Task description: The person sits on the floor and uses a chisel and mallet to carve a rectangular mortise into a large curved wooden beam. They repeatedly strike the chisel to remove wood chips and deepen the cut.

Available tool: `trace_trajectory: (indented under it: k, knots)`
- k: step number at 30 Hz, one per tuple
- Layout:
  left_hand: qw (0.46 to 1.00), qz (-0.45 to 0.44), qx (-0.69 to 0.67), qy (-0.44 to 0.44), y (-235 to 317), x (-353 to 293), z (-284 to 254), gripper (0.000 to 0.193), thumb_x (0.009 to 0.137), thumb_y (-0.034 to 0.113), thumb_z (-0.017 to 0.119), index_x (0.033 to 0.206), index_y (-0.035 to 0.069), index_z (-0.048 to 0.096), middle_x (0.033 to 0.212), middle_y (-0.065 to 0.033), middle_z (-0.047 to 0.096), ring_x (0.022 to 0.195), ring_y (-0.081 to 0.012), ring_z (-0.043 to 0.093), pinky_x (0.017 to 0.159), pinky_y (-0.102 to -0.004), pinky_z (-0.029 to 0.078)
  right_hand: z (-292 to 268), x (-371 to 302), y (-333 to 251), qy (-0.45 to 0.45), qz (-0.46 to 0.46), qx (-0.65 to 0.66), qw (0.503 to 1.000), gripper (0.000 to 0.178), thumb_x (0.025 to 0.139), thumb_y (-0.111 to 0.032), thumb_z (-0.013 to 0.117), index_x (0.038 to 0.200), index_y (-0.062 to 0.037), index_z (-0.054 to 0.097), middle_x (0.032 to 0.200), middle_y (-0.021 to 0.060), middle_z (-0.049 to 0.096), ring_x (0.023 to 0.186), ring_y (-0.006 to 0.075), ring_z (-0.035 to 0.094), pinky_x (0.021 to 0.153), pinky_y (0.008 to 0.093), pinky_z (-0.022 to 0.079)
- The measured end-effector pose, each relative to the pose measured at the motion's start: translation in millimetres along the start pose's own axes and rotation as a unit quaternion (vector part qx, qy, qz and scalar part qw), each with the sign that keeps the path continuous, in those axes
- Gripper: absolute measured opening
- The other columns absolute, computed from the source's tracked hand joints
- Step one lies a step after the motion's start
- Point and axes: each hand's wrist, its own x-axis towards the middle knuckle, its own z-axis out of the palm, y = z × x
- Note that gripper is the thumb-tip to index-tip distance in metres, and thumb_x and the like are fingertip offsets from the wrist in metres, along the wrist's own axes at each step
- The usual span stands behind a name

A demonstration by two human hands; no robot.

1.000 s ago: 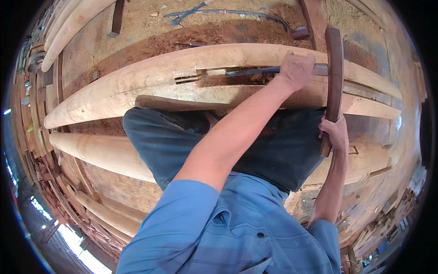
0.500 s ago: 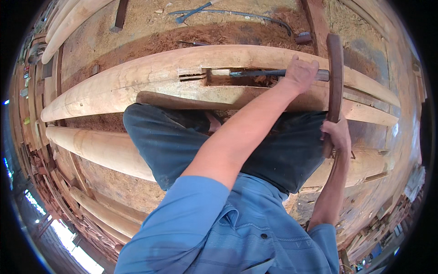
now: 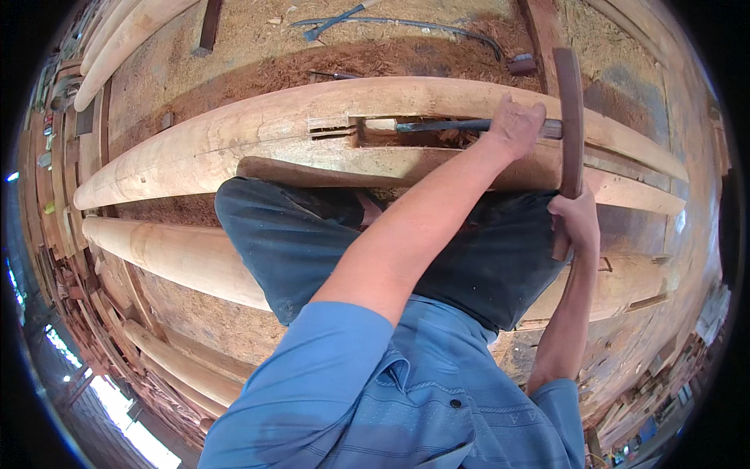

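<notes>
My left hand (image 3: 516, 129) is wrapped around the handle of a chisel (image 3: 441, 125). The chisel lies lengthwise along a long slot in a pale rounded timber (image 3: 226, 129), its dark blade pointing left. My right hand (image 3: 578, 217) grips a long, slightly curved wooden mallet (image 3: 572, 117) by its lower end. The mallet stands crosswise at the right end of the chisel handle and seems to meet it. A pale squared block (image 3: 380, 125) shows in the slot by the blade tip, with wood chips lying further right.
Across my lap side lies another rounded timber (image 3: 172, 254). Beyond the worked timber are a blue-headed tool (image 3: 332, 23), a dark curved bar (image 3: 437, 28), a thin dark tool (image 3: 334, 75) and scattered shavings (image 3: 258, 82). Stacked boards (image 3: 58, 180) line the left.
The mallet has shifted slightly up and left, with my right hand raised a little along with it. My left hand and the chisel hold nearly the same place.
</notes>
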Motion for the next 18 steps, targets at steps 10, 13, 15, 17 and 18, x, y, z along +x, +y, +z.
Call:
trace_trajectory:
  k: [10,13,15,17,18]
  knots:
    - [1.000,-0.003,0.003,0.006,-3.2,-6.9,-5.0,0.014,0.088,0.016,0.060,0.096,0.005,0.058,0.079,-0.0201,0.072,0.080,-0.0385,0.071,0.081,-0.0494,0.043,-77.1,-2.5,25.6,0.077,-0.055,0.365,0.926,0.040,0.075,-0.005,0.065,0.112,0.0043,0.052,0.068,0.0048,0.052,0.061,0.0157,0.054,0.067,0.0274,0.048]
    - [0.996,-0.030,-0.018,-0.084,9.4,0.2,-10.8,0.015,0.092,0.014,0.052,0.101,0.005,0.059,0.091,-0.0233,0.073,0.095,-0.0402,0.071,0.104,-0.0576,0.040,-109.8,34.2,73.4,0.129,-0.051,0.401,0.906,0.036,0.075,-0.004,0.066,0.107,0.0007,0.050,0.070,0.0043,0.054,0.067,0.0144,0.055,0.062,0.0305,0.049]
    - [1.000,-0.006,0.009,-0.016,0.3,-3.6,-5.0,0.013,0.089,0.016,0.058,0.097,0.005,0.058,0.083,-0.0208,0.072,0.085,-0.0391,0.071,0.089,-0.0519,0.043,-70.8,30.6,67.2,0.006,0.002,0.215,0.977,0.032,0.071,-0.005,0.067,0.100,-0.0006,0.053,0.071,0.0038,0.055,0.061,0.0135,0.055,0.056,0.0315,0.049]
    - [1.000,0.007,0.009,-0.007,-2.0,-8.9,-4.9,0.014,0.087,0.016,0.061,0.095,0.005,0.058,0.079,-0.0193,0.072,0.080,-0.0384,0.071,0.082,-0.0489,0.044,3.4,-10.1,24.7,-0.062,0.016,0.097,0.993,0.030,0.070,-0.008,0.068,0.097,0.0004,0.056,0.070,0.0039,0.055,0.056,0.0136,0.056,0.052,0.0308,0.049]
    - [1.000,0.005,-0.005,-0.029,-1.8,-11.7,-15.5,0.014,0.087,0.016,0.061,0.096,0.006,0.057,0.079,-0.0191,0.072,0.080,-0.0383,0.071,0.083,-0.0488,0.044,14.6,-21.6,13.8,-0.034,-0.007,0.105,0.994,0.032,0.070,-0.010,0.068,0.097,0.0014,0.057,0.069,0.0040,0.055,0.054,0.0139,0.056,0.050,0.0303,0.049]
